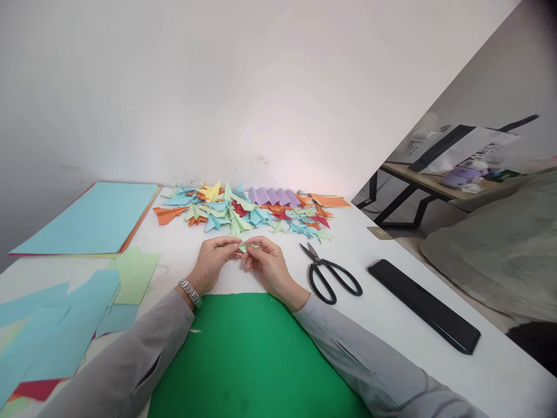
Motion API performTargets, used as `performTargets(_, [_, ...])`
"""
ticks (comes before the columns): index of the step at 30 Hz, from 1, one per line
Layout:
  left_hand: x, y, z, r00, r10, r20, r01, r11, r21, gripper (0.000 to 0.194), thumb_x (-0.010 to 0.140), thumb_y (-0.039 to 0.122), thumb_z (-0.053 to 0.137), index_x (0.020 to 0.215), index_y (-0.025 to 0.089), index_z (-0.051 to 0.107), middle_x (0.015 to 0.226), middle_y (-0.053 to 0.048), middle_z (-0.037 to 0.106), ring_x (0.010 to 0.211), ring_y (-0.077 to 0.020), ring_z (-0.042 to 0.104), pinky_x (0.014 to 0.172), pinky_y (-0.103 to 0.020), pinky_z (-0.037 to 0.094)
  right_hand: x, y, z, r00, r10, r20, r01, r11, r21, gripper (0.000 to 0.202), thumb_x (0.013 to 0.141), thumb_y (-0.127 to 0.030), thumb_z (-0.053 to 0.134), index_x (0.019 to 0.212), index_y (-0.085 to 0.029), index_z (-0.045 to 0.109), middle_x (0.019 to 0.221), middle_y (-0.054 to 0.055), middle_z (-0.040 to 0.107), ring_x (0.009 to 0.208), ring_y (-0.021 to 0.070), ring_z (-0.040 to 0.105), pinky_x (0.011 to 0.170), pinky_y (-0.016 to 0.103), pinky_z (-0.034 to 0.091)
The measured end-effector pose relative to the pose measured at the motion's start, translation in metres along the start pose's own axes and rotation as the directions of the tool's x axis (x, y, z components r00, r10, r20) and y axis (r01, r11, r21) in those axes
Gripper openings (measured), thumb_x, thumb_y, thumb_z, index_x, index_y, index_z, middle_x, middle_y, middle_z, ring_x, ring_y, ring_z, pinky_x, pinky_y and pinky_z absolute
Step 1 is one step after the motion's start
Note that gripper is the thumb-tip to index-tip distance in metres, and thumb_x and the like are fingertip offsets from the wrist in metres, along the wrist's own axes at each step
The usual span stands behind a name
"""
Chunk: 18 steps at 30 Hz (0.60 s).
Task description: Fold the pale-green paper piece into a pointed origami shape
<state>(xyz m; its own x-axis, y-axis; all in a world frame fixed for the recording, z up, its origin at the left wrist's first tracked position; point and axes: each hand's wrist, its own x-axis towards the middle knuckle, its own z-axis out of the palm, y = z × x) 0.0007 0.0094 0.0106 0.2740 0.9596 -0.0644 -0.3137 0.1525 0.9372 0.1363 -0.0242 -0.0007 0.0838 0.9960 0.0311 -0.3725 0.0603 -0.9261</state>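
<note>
Both hands meet above the white surface (343,247), just beyond the far edge of a green sheet (256,354), and between them is a small piece of light green paper (244,248). The fingers of the left hand (212,262) are pinched nearly closed on the paper's left part, and those of the right hand (273,266) close on its right part; the fingertips cover so much of it that its folds and full outline cannot be made out. The grey sleeves (152,342) run out of view at the bottom, where the green sheet is cut off too, its sides partly covered by the forearms. A metal-band wristwatch (190,292) circles the left wrist, its dial out of sight. Beyond the hands lies a heap of folded paper planes (238,222), many overlapping too closely to count, with a purple pleated paper (274,198) among them. To the left, a light blue sheet (93,215) hides most of the coloured sheets beneath it, and nearer paper scraps (65,331) leave the frame. Open black-handled scissors (321,264) lie right of the right hand, near a long black object (424,305) of unclear kind. The lettering on the background bag (467,148) is hard to read.
</note>
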Motion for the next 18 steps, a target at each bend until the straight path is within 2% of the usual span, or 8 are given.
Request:
performTargets(6, [0.0011, -0.0036, -0.0019, 0.999, 0.031, -0.031, -0.029, 0.996, 0.081, 0.023, 0.052, 0.022, 0.083, 0.071, 0.012, 0.075, 0.062, -0.004, 0.068, 0.06, -0.0146, 0.061, 0.066, -0.031, 0.049, -0.0004, -0.0012, -0.0003, 1.0, 0.012, 0.026, -0.012, 1.0, -0.01, 0.021, 0.067, -0.035, 0.073, 0.077, -0.019, 0.063, 0.056, 0.0, 0.068, 0.041, 0.0109, 0.056, 0.04, 0.021, 0.041])
performTargets(11, [0.0025, -0.0049, -0.0029, 0.999, 0.039, 0.024, -0.04, 0.998, 0.048, 0.021, 0.057, 0.03, 0.081, 0.065, 0.012, 0.074, 0.062, -0.004, 0.065, 0.063, -0.0147, 0.058, 0.067, -0.031, 0.047, -0.0008, -0.0019, 0.0008, 1.0, -0.007, 0.028, 0.008, 0.999, -0.049, 0.026, 0.068, -0.041, 0.074, 0.072, -0.019, 0.062, 0.054, -0.001, 0.066, 0.04, 0.0106, 0.055, 0.04, 0.022, 0.04])
performTargets(18, [0.0019, -0.0028, -0.0021, 0.994, 0.06, -0.095, -0.047, 0.99, 0.132, 0.023, 0.046, 0.021, 0.084, 0.066, 0.015, 0.075, 0.069, -0.003, 0.067, 0.07, -0.0157, 0.058, 0.07, -0.031, 0.045, 0.0007, 0.0005, -0.0012, 1.0, 0.021, 0.021, -0.021, 1.0, -0.009, 0.027, 0.066, -0.035, 0.074, 0.082, -0.019, 0.058, 0.057, -0.001, 0.068, 0.04, 0.0108, 0.055, 0.04, 0.021, 0.04])
